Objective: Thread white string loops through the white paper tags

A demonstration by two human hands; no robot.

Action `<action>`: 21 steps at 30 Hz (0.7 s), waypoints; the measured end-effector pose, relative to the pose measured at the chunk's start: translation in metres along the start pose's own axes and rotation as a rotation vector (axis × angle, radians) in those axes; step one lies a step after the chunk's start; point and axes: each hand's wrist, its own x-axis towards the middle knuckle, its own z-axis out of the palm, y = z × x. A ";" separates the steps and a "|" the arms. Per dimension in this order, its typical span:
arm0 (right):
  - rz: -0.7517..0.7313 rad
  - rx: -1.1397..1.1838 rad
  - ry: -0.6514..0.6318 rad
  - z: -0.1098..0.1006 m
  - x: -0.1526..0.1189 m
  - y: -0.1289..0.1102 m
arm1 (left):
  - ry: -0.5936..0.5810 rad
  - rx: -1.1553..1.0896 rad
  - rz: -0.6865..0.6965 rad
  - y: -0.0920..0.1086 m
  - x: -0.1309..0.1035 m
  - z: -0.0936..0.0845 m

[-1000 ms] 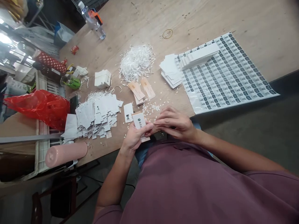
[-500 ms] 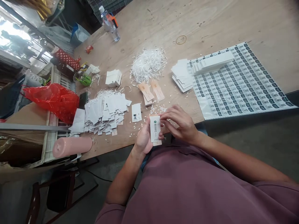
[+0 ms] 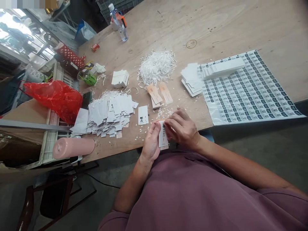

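Flask (image 3: 74,148): lying on its side at nine o'clock from the tag (image 3: 163,136).

White cards (image 3: 113,110): heaping loosely between nine and ten.

Loose cards (image 3: 143,113): lying flat at ten, well clear of the right hand (image 3: 183,130).

Left hand (image 3: 150,142): grasping the tag by its left edge. Best bracing firmly, by judgement, but without bowing the card.

Strings (image 3: 157,67): tangling in a heap near twelve.

Peach cards (image 3: 166,93): lying at twelve, between strings and tag.

Tag: resting in the left hand just off the table (image 3: 231,29) edge, showing print, with peach edging peeping out above and below. Probably handling best when facing up squarely.

Right hand: touching the tag's upper right with bent fingers; cannot tell whether pinching anything. Probably calling for light fingertip work, sparing the edge from creasing.

Sheet (image 3: 255,96): spreading near two, bearing repeated print.
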 end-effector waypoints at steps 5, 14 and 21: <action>-0.032 -0.023 -0.019 0.005 -0.004 -0.002 | 0.061 0.161 0.173 -0.008 0.000 -0.006; -0.141 0.022 0.065 0.012 0.006 -0.001 | 0.068 0.108 0.285 -0.007 0.001 -0.011; -0.181 0.084 0.066 0.005 0.010 -0.002 | 0.000 0.002 0.214 -0.006 -0.002 -0.005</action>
